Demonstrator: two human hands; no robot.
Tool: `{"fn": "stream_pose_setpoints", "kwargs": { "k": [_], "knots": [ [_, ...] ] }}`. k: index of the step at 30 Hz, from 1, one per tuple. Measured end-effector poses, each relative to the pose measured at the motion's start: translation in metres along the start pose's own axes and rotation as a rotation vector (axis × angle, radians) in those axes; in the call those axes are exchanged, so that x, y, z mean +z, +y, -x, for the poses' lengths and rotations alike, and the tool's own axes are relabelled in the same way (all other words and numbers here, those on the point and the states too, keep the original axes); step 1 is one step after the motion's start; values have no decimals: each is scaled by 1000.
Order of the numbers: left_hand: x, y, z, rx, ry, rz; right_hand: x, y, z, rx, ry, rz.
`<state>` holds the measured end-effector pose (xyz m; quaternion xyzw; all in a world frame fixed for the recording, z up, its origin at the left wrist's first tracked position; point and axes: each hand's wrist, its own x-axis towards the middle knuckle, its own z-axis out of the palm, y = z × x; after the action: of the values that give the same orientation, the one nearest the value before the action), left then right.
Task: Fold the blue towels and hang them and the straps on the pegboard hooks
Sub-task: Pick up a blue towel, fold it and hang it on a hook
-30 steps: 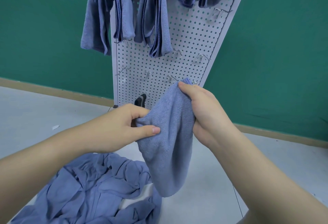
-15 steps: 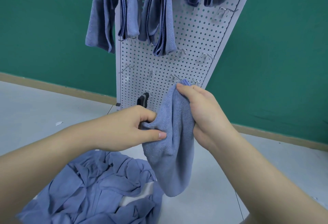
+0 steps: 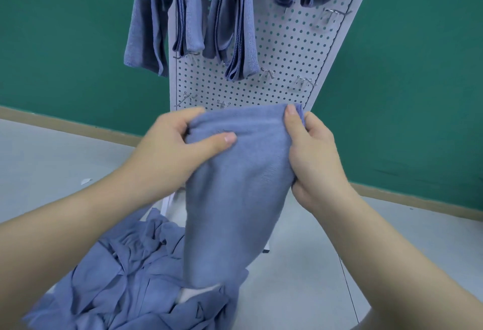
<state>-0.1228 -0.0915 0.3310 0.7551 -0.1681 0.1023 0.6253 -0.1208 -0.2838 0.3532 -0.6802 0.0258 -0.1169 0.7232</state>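
Head view: left hand (image 3: 180,144) and right hand (image 3: 311,152) pinch folded towel (image 3: 240,186) top edge taut, likely lining up for pegboard (image 3: 282,50) hook (image 3: 304,81).

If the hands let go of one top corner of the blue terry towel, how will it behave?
Probably floppy: the blue terry towel hangs limp below the left hand and right hand. The freed side would likely droop. Its fuzzy pile looks grippy, so it should not slip easily. It seems light.

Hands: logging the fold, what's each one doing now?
Left hand: grips the towel at its top left corner.
Right hand: grips its top right corner.
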Motion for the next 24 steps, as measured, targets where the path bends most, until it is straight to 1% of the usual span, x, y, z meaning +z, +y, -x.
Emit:
{"fn": "stream_pose_setpoints", "kwargs": {
  "k": [2, 3, 5, 7, 9, 11, 12, 14, 16, 18, 19, 22, 24],
  "knots": [
    [0, 2, -3, 12, 157, 45, 5, 1, 1, -124, 1, 64],
    [1, 1, -4, 1, 209, 81, 7, 1, 1, -149, -1, 70],
    [2, 0, -5, -56, 249, 237, 8, 0, 0, -129, -46, 17],
    [4, 0, -5, -154, 229, 415, 6, -5, 1, 0, -131, -78],
    [4, 1, -5, -253, 157, 502, 3, -9, 3, 198, -271, -168],
    [4, -2, -3, -310, 120, 516, 1, -7, 5, 368, -424, -213],
    [3, -5, -2, -318, 133, 498, 1, -4, 4, 422, -470, -203],
    [0, -9, -2, -283, 172, 434, 2, 1, 3, 478, -502, -165],
    [-2, -10, -2, -234, 187, 355, 4, 4, 3, 448, -488, -103],
    [-2, -13, -2, -225, 201, 301, 6, 5, 4, 383, -456, -25],
    [-2, -14, -2, -240, 189, 287, 7, 6, 5, 353, -440, 11],
    [-1, -12, -1, -336, 77, 264, 8, 10, 4, 274, -374, 88],
    [-1, -11, -1, -362, 62, 208, 7, 12, 4, 202, -332, 177]
  ]
}}
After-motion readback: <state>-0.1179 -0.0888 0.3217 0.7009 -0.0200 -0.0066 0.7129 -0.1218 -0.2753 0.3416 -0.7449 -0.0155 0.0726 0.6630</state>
